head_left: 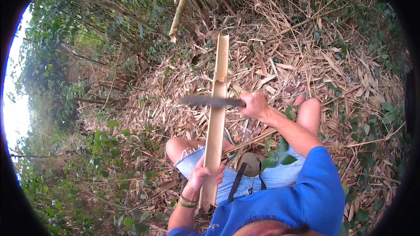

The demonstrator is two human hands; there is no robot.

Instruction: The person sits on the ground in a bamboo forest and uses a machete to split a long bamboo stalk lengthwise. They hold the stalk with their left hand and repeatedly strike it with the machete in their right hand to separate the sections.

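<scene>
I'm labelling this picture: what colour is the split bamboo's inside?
Pale yellowish tan; the split bamboo shows best in the head view.

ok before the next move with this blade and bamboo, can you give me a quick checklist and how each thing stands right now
1. Left grip closed around the lower part of the split bamboo: ok.
2. Right grip closed on the near end of the dark blade tool: ok.
3. Left grip away from the blade: ok, it sits well down the bamboo.
4. Blade touching the bamboo: cannot tell, it crosses in front but is motion-blurred.
5. Far end of the bamboo supported: cannot tell from this angle.
6. Hands gloved: not ok, both are bare.
</scene>
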